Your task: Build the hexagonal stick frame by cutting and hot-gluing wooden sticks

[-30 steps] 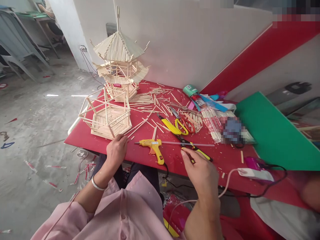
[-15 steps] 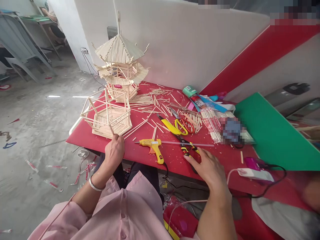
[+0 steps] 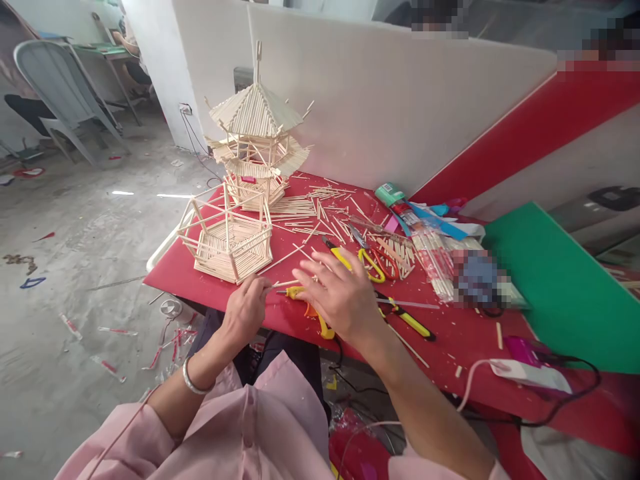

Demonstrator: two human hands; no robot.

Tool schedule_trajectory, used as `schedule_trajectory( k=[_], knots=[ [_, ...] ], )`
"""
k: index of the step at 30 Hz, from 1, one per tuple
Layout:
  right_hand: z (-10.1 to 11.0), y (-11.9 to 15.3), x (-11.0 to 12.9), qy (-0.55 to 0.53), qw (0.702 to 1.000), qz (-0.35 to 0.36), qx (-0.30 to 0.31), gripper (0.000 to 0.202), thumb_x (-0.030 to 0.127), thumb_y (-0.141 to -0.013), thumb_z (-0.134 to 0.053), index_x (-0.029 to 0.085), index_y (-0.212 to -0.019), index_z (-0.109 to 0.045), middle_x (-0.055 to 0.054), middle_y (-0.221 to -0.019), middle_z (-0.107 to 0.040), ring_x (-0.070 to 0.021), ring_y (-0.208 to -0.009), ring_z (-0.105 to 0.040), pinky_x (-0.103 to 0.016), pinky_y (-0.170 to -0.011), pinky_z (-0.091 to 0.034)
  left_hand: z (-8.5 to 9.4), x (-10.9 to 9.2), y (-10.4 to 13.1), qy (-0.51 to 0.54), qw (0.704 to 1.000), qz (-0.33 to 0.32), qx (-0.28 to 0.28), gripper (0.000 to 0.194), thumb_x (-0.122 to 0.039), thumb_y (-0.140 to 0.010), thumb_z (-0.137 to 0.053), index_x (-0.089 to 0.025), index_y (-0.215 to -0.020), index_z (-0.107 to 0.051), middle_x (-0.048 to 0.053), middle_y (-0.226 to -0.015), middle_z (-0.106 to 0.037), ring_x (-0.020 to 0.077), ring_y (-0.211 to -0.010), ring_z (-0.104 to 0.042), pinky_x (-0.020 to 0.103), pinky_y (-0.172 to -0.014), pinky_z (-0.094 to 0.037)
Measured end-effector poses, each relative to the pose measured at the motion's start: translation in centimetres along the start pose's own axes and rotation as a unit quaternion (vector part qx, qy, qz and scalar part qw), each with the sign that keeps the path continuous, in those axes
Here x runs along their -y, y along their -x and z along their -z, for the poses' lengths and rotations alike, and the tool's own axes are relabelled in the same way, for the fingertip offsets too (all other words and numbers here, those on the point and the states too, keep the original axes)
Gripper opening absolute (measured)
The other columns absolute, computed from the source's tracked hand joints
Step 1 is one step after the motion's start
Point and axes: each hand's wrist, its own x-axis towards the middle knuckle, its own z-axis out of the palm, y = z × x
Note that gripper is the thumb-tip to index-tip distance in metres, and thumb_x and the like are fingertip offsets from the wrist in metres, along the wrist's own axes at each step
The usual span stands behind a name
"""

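My left hand (image 3: pixel 246 308) is closed on a thin wooden stick (image 3: pixel 286 284) at the table's front edge, just below an open hexagonal stick frame (image 3: pixel 233 243). Fingers spread, my right hand (image 3: pixel 337 293) hovers over the yellow glue gun (image 3: pixel 326 328) and partly hides it. Nothing shows in its grasp. The black and yellow cutters (image 3: pixel 413 323) lie right of that hand. Behind the frame stands a pagoda model (image 3: pixel 257 117) made of sticks, with two roofs.
Loose sticks (image 3: pixel 295 206), yellow-handled scissors (image 3: pixel 373 265), a green-labelled container (image 3: pixel 389 194) and packed sticks (image 3: pixel 434 263) cover the red table (image 3: pixel 175 277). A green board (image 3: pixel 565 287) and a power strip (image 3: pixel 530 375) are at the right. A chair (image 3: pixel 57 87) stands far left.
My right hand has left the cutters and moved left over the glue gun, fingers spread. The stick in my left hand now points rightward. The cutters have shifted, and the camera view has moved slightly.
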Motion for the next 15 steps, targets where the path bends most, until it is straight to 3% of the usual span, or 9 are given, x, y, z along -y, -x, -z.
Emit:
schedule_trajectory(
  k=[2, 5, 7, 9, 11, 15],
  knots=[
    [-0.5, -1.5, -0.8, 0.013, 0.997, 0.058, 0.056, 0.021, 0.023, -0.098, -0.052, 0.025, -0.102, -0.073, -0.003, -0.087, -0.072, -0.0183, -0.088, -0.062, -0.033, -0.078, -0.044, -0.2, 0.0, 0.0, 0.042, 0.998, -0.009, -0.044, 0.023, -0.024, -0.096, -0.042, -0.02, -0.091, -0.065, 0.008, -0.088, -0.068, 0.0188, -0.084, -0.064, 0.029, -0.08, -0.049],
    [-0.7, -3.5, -3.2, 0.101, 0.99, 0.06, 0.081, 0.028, 0.017, -0.098, -0.045, 0.02, -0.096, -0.073, -0.005, -0.076, -0.067, -0.0174, -0.074, -0.054, -0.031, -0.058, -0.03, -0.7, 0.5, 0.2, 0.079, 0.991, 0.016, -0.106, 0.021, -0.026, -0.093, -0.053, -0.02, -0.108, -0.067, 0.012, -0.11, -0.07, 0.018, -0.083, -0.066, 0.029, -0.081, -0.05],
    [-1.0, -5.4, -5.4, 0.166, 0.984, 0.011, 0.065, 0.032, 0.014, -0.098, -0.041, 0.017, -0.093, -0.072, -0.007, -0.076, -0.067, -0.0186, -0.073, -0.052, -0.032, -0.056, -0.025, -1.1, 1.2, 0.7, 0.095, 0.99, 0.032, -0.095, 0.024, -0.026, -0.09, -0.059, -0.021, -0.111, -0.068, 0.013, -0.111, -0.071, 0.0179, -0.08, -0.066, 0.028, -0.078, -0.051],
    [-2.0, -7.9, -7.6, 0.193, 0.979, -0.035, 0.056, 0.036, 0.012, -0.098, -0.038, 0.015, -0.086, -0.071, -0.009, -0.077, -0.066, -0.019, -0.073, -0.05, -0.032, -0.056, -0.022, -1.6, 2.0, 1.2, 0.114, 0.991, 0.047, -0.052, 0.02, -0.025, -0.087, -0.062, -0.022, -0.103, -0.073, 0.012, -0.098, -0.075, 0.0194, -0.079, -0.068, 0.028, -0.077, -0.05],
    [-3.7, -10.5, -9.4, 0.186, 0.98, -0.046, 0.058, 0.036, 0.01, -0.096, -0.037, 0.014, -0.084, -0.071, -0.011, -0.082, -0.067, -0.0194, -0.076, -0.049, -0.033, -0.058, -0.024, -2.0, 2.7, 1.5, 0.133, 0.988, 0.074, -0.024, 0.015, -0.025, -0.084, -0.065, -0.023, -0.094, -0.076, 0.01, -0.088, -0.076, 0.0208, -0.078, -0.069, 0.028, -0.077, -0.05],
    [-8.3, -14.4, -11.6, 0.177, 0.981, -0.029, 0.072, 0.036, 0.009, -0.095, -0.036, 0.013, -0.086, -0.07, -0.013, -0.089, -0.068, -0.0216, -0.081, -0.051, -0.034, -0.062, -0.027, -2.1, 2.9, 0.8, 0.175, 0.974, 0.14, -0.032, 0.013, -0.025, -0.079, -0.069, -0.025, -0.087, -0.078, 0.008, -0.084, -0.076, 0.0204, -0.073, -0.068, 0.027, -0.072, -0.05]
  ],
)
